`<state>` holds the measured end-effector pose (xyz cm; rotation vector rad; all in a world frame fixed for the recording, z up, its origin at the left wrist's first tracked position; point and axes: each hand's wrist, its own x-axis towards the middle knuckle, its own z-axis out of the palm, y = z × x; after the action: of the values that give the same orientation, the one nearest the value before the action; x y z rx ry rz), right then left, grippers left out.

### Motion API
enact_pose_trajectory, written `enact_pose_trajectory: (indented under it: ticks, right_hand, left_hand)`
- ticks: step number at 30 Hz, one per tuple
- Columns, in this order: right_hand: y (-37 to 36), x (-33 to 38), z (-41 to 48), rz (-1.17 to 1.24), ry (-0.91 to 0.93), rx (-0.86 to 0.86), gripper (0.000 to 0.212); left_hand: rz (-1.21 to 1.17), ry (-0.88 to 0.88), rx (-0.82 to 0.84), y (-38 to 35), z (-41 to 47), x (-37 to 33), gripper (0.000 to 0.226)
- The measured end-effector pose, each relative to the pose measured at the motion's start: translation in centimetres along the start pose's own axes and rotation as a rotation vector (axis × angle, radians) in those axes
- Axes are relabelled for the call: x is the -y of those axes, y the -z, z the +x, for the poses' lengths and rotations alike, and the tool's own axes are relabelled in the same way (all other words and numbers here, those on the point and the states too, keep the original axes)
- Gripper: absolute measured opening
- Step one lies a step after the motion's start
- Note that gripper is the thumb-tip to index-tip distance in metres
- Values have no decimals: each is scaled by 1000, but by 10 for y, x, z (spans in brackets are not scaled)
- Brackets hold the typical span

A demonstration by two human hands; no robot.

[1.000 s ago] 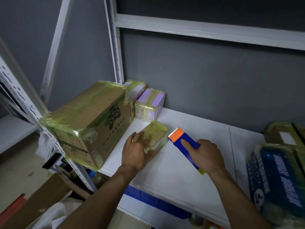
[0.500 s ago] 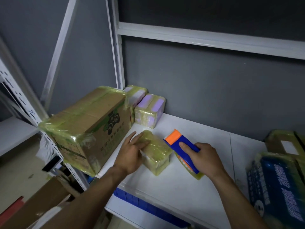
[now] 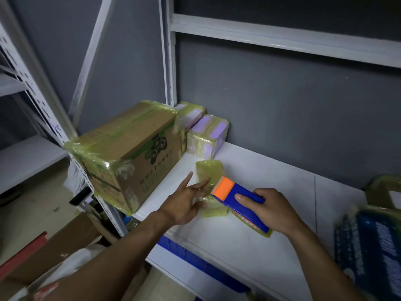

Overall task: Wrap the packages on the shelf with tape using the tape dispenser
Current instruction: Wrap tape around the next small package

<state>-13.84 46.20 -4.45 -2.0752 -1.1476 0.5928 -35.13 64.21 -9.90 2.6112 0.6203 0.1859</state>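
A small package (image 3: 209, 170) wrapped in yellow-green tape lies on the white shelf (image 3: 271, 170). My left hand (image 3: 184, 200) holds it at its near left side, fingers spread over the top and thumb against the near end. My right hand (image 3: 271, 209) grips the blue tape dispenser (image 3: 240, 203), whose orange head (image 3: 223, 189) sits on the package's near right part. The yellow tape roll shows under the dispenser.
A large taped cardboard box (image 3: 128, 153) stands at the shelf's left end. Two purple taped packages (image 3: 208, 133) stand against the grey back wall. A blue wrapped bundle (image 3: 373, 246) and another taped box (image 3: 384, 192) sit at the right. White uprights frame the shelf.
The small package has turned so its long side points away from me. My left hand's fingers have spread out, and my right hand has brought the dispenser's orange head onto the package.
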Motion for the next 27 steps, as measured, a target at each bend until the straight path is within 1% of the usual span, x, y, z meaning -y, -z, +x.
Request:
enact_pose_trajectory:
  ticks: [3,7,8,9,10,12,13,14,15,17,18,21,24,25,27]
  right_hand:
    - [2,-1,-9,57,-14,100,55]
    - [11,3,-19,97,-26,162,63]
    - [11,2,-21,100,-21,162,65]
    - [11,1,-22,102,-18,161,67]
    - [10,1,-22,109,-20,161,68]
    - [10,-1,-23,130,-15,161,67]
    - [10,-1,-24,139,-9,158,65]
    - [9,0,-24,153,-3,153,63]
    - [8,1,-26,174,4,150,59]
    - [5,4,-28,224,26,147,49]
    - [3,7,-29,244,41,147,46]
    - [-1,11,-30,273,78,148,43]
    - [-7,13,-31,312,74,149,41]
    - [-8,14,-31,327,73,153,40]
    - [-10,17,-31,338,78,171,39]
  left_hand:
    - [-85,-41,74,1,4,1,58]
    - [-85,-92,53,1,8,-9,61]
    - [-114,-74,41,2,8,-12,60]
    - [-180,-23,1,5,6,-14,58]
    - [-277,54,-96,7,3,-19,55]
    - [-533,231,-348,12,-8,-29,36]
    - [-673,297,-397,15,-13,-36,25]
    - [-797,344,-369,20,-17,-43,17]
    - [-878,375,-293,25,-21,-49,18]
    - [-961,435,-167,31,-29,-58,29]
    - [-981,461,-143,34,-31,-61,32]
    - [-1068,500,-118,38,-35,-66,40]
    - [-1155,494,-103,40,-40,-69,61]
    - [-1154,491,-105,40,-41,-69,61]
    - [-1173,483,-116,40,-43,-66,55]
